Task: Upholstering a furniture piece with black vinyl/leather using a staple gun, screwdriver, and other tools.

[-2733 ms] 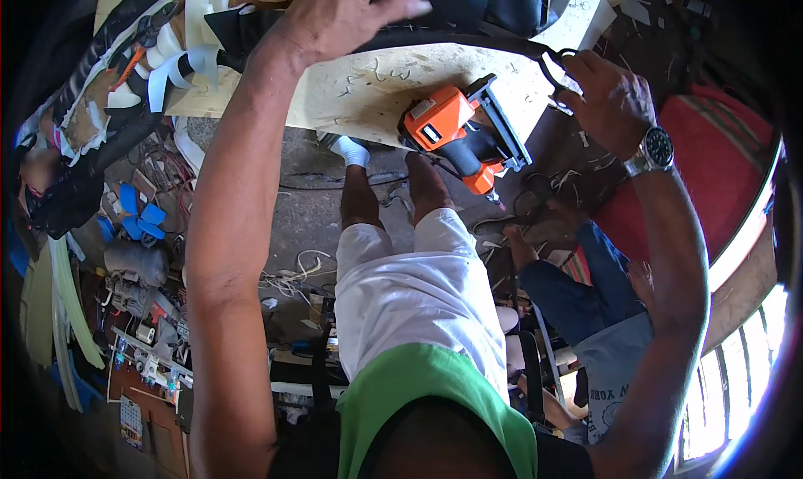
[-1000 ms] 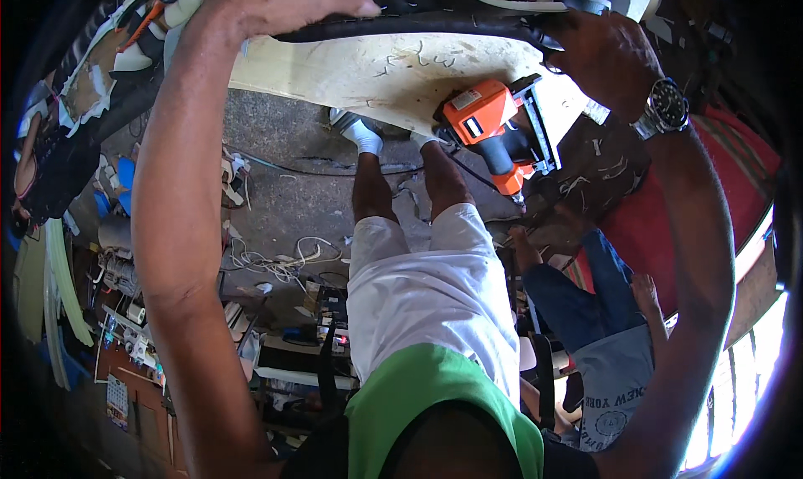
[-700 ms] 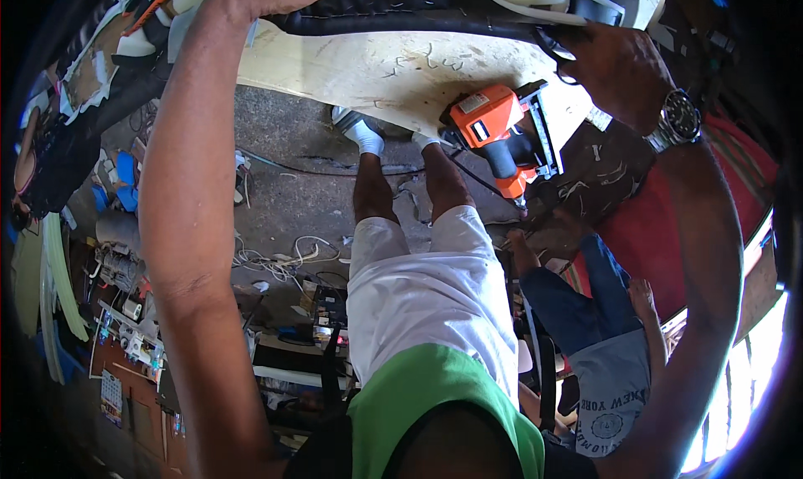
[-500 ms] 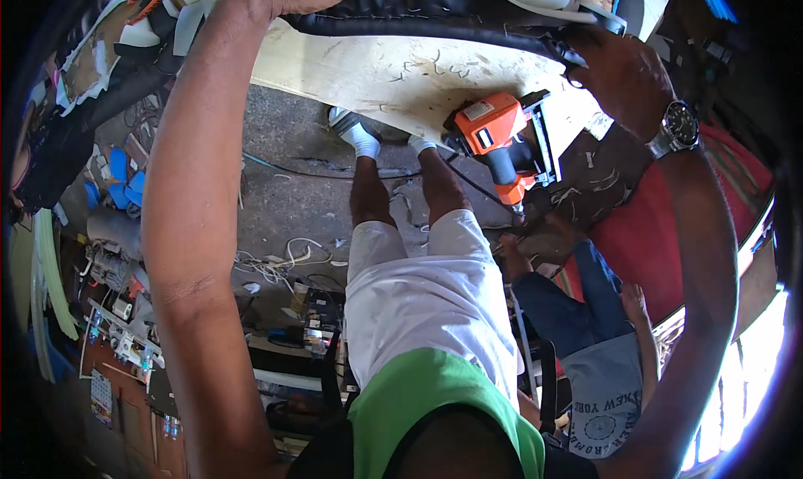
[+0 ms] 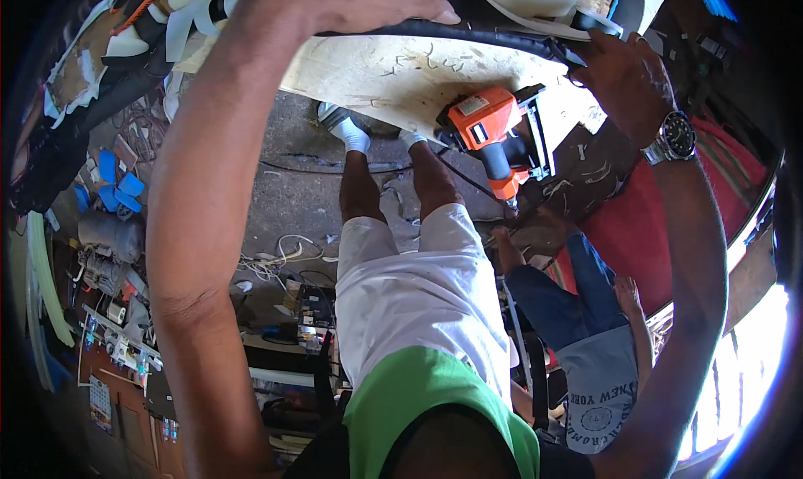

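While both arms reach up and forward, the left hand (image 5: 351, 6) lies flat on the black cover strip (image 5: 468, 35), fingers spread, apparently pressing it to the edge of the pale wooden board (image 5: 393, 73). The right hand (image 5: 627, 81) closes narrowly on the same strip at its far end, seemingly keeping it taut. An orange staple gun (image 5: 493, 136) rests unheld on the board, just below the strip, within reach.

Orange and black staple gun (image 5: 493, 136), pale wooden board (image 5: 393, 73), black strap (image 5: 468, 35), white shorts (image 5: 418, 295)
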Available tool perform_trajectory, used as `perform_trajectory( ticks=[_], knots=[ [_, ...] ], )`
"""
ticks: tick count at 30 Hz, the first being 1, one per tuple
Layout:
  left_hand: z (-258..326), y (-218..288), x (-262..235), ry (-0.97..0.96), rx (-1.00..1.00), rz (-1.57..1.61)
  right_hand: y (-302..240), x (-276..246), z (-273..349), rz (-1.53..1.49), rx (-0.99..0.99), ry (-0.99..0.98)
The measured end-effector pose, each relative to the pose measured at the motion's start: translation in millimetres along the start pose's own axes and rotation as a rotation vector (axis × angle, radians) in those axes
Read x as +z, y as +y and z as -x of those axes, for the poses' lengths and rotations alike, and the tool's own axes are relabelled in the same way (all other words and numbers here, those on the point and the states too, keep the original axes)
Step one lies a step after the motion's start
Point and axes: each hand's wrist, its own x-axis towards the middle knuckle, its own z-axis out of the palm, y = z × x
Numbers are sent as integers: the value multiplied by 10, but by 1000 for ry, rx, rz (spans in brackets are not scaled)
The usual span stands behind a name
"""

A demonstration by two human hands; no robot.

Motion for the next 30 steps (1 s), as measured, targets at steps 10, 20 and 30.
perform_trajectory(
  ticks=[10,20,30],
  knots=[
    [-381,-339,215,30,145,187,88,99,-143,-194,0,14],
    [-337,-435,56,14,92,311,86,15,-182,-241,-22,35],
    [-179,-574,37,-16,23,391,151,-44,-232,-329,51,-52]
  ],
)
